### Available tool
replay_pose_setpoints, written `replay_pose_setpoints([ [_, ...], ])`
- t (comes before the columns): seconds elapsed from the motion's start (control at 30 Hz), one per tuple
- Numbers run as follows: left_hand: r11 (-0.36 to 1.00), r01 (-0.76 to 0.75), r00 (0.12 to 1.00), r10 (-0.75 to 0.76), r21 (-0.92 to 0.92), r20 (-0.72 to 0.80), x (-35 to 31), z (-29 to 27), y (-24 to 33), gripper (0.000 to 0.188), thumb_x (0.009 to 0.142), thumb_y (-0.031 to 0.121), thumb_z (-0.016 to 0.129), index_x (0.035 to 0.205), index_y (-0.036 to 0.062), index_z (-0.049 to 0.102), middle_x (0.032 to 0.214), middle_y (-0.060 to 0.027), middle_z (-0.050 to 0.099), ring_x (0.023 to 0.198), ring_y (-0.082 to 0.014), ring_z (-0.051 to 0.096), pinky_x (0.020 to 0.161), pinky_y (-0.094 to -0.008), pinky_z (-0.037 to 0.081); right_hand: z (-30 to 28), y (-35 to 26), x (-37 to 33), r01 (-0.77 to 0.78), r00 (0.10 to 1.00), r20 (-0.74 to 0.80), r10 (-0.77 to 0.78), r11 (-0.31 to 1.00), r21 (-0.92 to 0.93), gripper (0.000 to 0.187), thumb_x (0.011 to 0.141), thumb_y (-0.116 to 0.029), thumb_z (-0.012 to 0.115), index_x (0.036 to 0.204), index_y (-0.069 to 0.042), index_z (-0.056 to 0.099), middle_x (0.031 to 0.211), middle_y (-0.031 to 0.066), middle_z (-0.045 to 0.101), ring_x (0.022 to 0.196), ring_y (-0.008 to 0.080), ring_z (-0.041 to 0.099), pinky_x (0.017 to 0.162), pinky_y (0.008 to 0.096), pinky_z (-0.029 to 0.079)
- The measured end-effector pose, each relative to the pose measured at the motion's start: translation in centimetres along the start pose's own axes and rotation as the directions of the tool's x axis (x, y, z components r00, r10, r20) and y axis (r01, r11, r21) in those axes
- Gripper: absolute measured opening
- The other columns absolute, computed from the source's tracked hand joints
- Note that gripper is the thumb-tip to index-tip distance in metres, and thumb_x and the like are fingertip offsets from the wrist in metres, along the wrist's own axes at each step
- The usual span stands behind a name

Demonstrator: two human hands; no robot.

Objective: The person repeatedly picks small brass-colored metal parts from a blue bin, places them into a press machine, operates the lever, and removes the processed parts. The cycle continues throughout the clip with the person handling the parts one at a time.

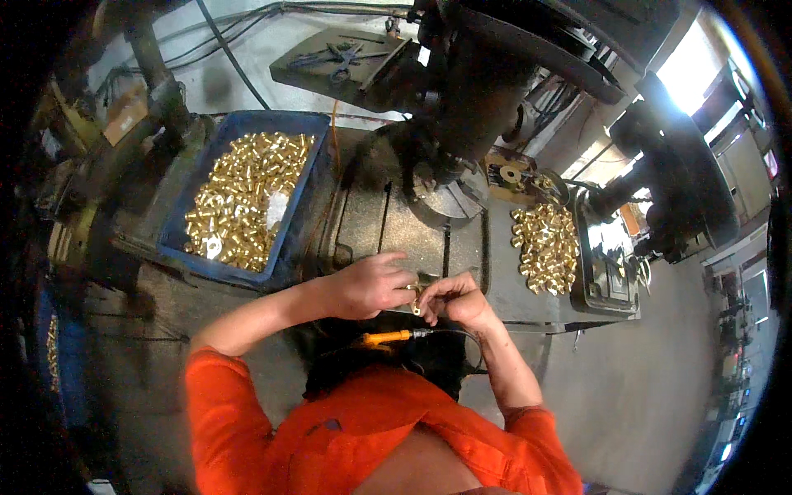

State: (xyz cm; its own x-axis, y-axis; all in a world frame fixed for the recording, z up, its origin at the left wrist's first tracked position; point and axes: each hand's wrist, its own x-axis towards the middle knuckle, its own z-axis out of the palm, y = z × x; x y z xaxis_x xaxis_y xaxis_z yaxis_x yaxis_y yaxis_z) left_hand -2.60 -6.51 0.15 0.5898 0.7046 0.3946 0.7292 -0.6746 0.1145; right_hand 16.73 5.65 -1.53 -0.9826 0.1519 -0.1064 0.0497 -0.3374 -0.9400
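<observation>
Close in front of my body, at the near edge of the machine's slotted metal table [359,227], my two hands meet. Between their fingertips is a small brass fitting [416,308]. My left hand [371,286] is closed, its fingers against the upper part of the fitting. My right hand [459,300] has its fingers bent and pinches the fitting from the other side. Fingers hide part of the piece. Below the hands, over my lap, lies a slim orange-yellow tool [386,337] with a dark cable at its end.
A blue bin [176,223] full of brass fittings stands left. A heap of brass fittings [546,247] lies right. Ahead rises a dark drill press [478,82] over a round metal fixture [448,201]. Scissors [343,63] lie on a rear plate; another machine [676,165] stands right.
</observation>
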Motion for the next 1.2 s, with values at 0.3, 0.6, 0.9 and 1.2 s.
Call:
replay_pose_setpoints([
  [0.3, 0.961, 0.202, 0.951, -0.238, -0.187, -0.196, 0.6, 1.9, 0.3, 0.015, 0.068, 0.008, 0.061, 0.082, 0.0036, 0.059, 0.087, -0.0094, 0.059, 0.085, -0.0261, 0.057, 0.084, -0.0405, 0.043, 0.2, 0.7, -0.5, 0.054, 0.985, -0.161, -0.065, 0.996, -0.077, 0.030, 0.054, 0.008, 0.039, 0.072, 0.008, 0.062, 0.066, 0.0119, 0.061, 0.057, 0.0157, 0.056, 0.053, 0.0259, 0.046],
  [0.6, 0.663, 0.356, 0.763, -0.613, -0.659, -0.204, 0.8, 4.6, -0.1, 0.015, 0.065, 0.001, 0.069, 0.075, -0.0004, 0.058, 0.079, -0.0108, 0.060, 0.075, -0.0232, 0.059, 0.068, -0.0321, 0.047, -1.4, 1.4, 0.4, 0.066, 0.963, -0.259, -0.073, 0.997, -0.035, 0.027, 0.054, 0.010, 0.038, 0.068, 0.005, 0.060, 0.064, 0.0107, 0.060, 0.053, 0.0135, 0.053, 0.048, 0.0225, 0.041],
  [0.9, 0.708, 0.319, 0.785, -0.570, -0.630, -0.243, 1.3, 5.3, -0.5, 0.014, 0.067, -0.001, 0.068, 0.076, -0.0014, 0.057, 0.079, -0.0112, 0.059, 0.070, -0.0202, 0.059, 0.063, -0.0308, 0.047, -1.8, 1.5, 0.2, 0.002, 0.949, -0.309, -0.064, 0.980, -0.197, 0.027, 0.055, 0.011, 0.039, 0.070, 0.003, 0.061, 0.064, 0.0071, 0.059, 0.056, 0.0116, 0.053, 0.048, 0.0216, 0.038],
  [1.2, -0.104, 0.250, 0.783, -0.563, -0.963, 0.264, 2.0, 6.6, -0.1, 0.019, 0.089, 0.007, 0.045, 0.104, -0.0023, 0.050, 0.089, -0.0108, 0.060, 0.074, -0.0214, 0.062, 0.071, -0.0305, 0.050, -1.6, 0.8, -0.2, 0.131, 0.953, -0.268, -0.142, 0.990, -0.058, 0.022, 0.054, 0.005, 0.041, 0.066, 0.002, 0.060, 0.059, 0.0042, 0.056, 0.052, 0.0084, 0.046, 0.045, 0.0202, 0.031],
])
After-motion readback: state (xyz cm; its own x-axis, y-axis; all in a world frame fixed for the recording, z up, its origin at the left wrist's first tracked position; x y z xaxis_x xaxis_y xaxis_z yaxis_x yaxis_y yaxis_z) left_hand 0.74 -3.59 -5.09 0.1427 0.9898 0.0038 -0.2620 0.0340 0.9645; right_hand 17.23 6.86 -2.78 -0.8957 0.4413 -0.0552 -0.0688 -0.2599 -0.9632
